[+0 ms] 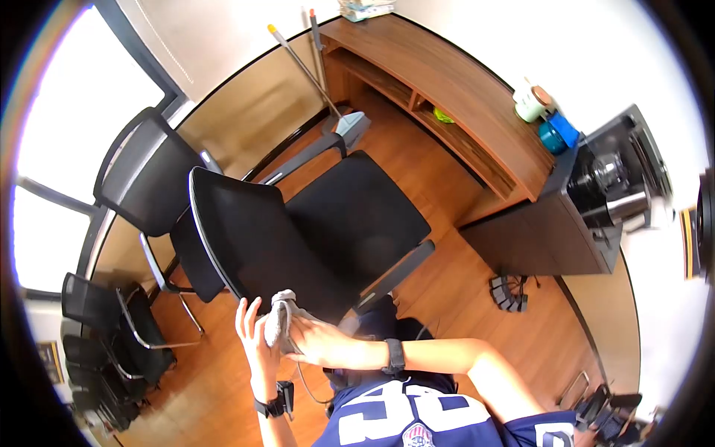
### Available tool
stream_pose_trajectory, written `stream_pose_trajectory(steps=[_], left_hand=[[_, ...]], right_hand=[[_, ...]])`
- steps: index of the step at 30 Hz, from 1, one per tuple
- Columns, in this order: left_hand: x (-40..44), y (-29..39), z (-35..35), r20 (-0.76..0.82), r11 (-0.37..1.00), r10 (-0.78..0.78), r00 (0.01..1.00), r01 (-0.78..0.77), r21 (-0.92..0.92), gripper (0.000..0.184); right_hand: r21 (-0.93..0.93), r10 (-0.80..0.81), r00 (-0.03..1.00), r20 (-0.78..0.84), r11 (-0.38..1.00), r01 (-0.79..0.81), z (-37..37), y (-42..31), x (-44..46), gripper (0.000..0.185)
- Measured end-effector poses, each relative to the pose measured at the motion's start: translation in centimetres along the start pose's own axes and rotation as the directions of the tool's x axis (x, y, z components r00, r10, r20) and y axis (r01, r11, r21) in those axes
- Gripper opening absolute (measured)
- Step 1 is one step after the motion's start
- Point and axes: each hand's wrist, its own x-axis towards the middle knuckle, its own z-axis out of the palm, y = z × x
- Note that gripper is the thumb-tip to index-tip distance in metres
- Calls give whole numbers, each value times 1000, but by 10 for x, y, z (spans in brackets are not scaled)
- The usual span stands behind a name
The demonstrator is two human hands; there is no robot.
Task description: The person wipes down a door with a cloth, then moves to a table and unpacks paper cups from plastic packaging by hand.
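A crumpled grey cloth (280, 322) is bunched up between my two hands, just in front of the backrest of a black office chair (257, 235). My right hand (325, 343) is closed around the cloth from the right side, with a dark band on its wrist. On the other side, my left hand (257, 339) has its fingers stretched out and apart, its inner side close against the cloth. Whether the left thumb presses on the cloth is hidden. A dark watch-like device sits on the left wrist. The chair's seat (357, 220) faces away from me.
More black chairs (149, 175) line the window wall at left. A brown wooden cabinet (447, 89) runs along the back wall, with a broom and dustpan (352, 128) beside it. A coffee maker (607, 175) stands at right. Black adapters (509, 293) lie on the wooden floor (447, 298).
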Motion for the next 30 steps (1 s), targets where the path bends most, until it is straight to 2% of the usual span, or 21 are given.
stream_pose_trajectory(steps=[1,2,6,8,10,11,12,14,15,17,18,19,20,21,22,23,24,26,27,28,30], left_hand=[[-4,8,3,-29,995,-99,995,99,-18,21],[-7,16,7,-94,990,-141,986,141,-1,18],[0,65,28,-308,962,-248,919,272,36,11],[5,86,44,-265,920,-308,914,357,163,16],[13,107,71,-274,903,-357,893,405,145,19],[19,119,87,-286,893,-383,879,431,130,21],[29,130,101,-214,889,-445,869,458,9,20],[64,166,142,-20,747,-625,780,591,-305,20],[87,184,166,21,792,-507,862,475,-383,22],[148,234,207,339,756,-460,821,562,-335,28],[176,245,230,640,706,-466,611,693,-147,34],[202,273,260,592,682,-255,764,576,-451,39],[227,297,291,613,652,-183,769,561,-510,42],[260,323,311,714,736,-162,681,566,-372,44],[285,347,335,688,775,-61,723,468,-424,46],[326,376,344,859,902,-82,506,404,-153,48],[350,396,359,891,925,-62,450,361,-119,51],[377,415,388,683,804,204,701,278,-525,55],[391,417,398,686,723,218,694,358,-591,55],[399,408,424,599,687,224,769,311,-656,47],[427,405,439,588,641,95,803,402,-654,37]], right_hand=[[-18,22,992,128,1000,-20,-5,8,0,56],[12,25,976,217,1000,-28,-16,13,3,48],[321,29,941,337,936,-143,-36,44,7,25],[443,26,925,379,873,-206,-61,60,3,20],[512,39,910,413,817,-267,-98,83,-1,17],[484,67,897,436,823,-297,-117,98,-4,17],[416,88,879,469,856,-308,-133,117,-7,15],[416,128,923,363,864,-283,-187,157,-11,15],[409,166,939,302,867,-285,-221,182,-15,17],[354,253,961,111,893,-276,-306,229,-23,17],[386,401,907,126,823,-417,-351,245,-29,17],[455,425,905,9,804,-382,-376,279,-45,23],[428,488,863,-131,813,-395,-405,301,-60,33],[382,558,799,-227,805,-454,-434,320,-75,41],[409,518,743,-425,842,-353,-448,356,-95,41],[420,652,585,-483,759,-498,-479,363,-106,41],[467,676,497,-545,736,-490,-507,370,-112,47],[340,544,388,-744,808,-480,-547,389,-122,56],[227,475,386,-791,813,-536,-561,398,-125,61],[118,407,390,-826,801,-587,-571,407,-127,67],[37,438,453,-777,749,-661,-573,429,-127,80]])
